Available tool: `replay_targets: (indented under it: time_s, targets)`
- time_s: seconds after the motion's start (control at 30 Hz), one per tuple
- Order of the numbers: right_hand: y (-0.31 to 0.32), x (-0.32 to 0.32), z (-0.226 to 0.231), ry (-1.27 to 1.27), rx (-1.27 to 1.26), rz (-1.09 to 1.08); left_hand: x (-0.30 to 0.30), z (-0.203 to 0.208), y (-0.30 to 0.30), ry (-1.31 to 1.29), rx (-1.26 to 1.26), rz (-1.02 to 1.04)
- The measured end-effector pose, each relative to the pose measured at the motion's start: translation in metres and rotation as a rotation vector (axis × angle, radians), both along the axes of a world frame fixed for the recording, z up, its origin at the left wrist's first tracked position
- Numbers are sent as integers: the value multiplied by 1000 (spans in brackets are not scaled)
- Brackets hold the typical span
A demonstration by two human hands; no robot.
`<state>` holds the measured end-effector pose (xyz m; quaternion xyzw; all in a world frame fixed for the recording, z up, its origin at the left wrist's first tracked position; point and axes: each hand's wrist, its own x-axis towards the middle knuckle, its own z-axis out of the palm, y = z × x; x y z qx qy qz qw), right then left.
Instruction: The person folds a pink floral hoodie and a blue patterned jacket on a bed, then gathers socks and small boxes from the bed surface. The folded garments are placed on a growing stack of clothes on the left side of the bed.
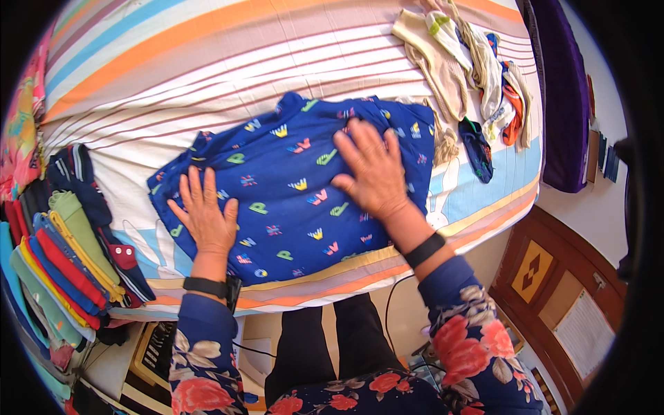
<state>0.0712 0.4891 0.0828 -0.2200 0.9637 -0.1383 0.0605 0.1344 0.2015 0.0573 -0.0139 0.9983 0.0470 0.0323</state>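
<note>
Two flat, open hands, left hand [205, 214] and right hand [372, 171], are pressed on soft, light blue garment [290, 194]; best pinched at 9 and 3 o'clock edges.

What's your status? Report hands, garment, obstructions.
Left hand and right hand flat, open on blue letter-print cotton garment. Garment spread on striped bedsheet. Nothing on top.

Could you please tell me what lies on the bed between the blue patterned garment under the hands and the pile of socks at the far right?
In the head view, only bare striped sheet separates the blue patterned garment from the pile of socks; a dark blue sock lies nearest the garment.
</note>
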Motion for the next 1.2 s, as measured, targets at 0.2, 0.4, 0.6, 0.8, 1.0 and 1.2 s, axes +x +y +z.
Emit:
replay_targets:
  time_s: [0.2,0.4,0.6,0.8,1.0,1.2]
  targets:
    - [67,-33,-45,147,-9,-74,-2,-44,-20,146,82,-62]
    - [68,-29,-40,125,-13,-62,-11,-20,-14,57,46,-82]
    - [102,4,27,207,-533,-673,29,36,-30,356,539,391]
    - [70,23,-1,116,-344,-641,59,14,-60,85,1160,1216]
    - [50,6,6,-38,-542,-724,53,25,-55,-26,1723,1034]
    - [80,11,31,-820,-1793,-761,35,48,-50,8,1738,1222]
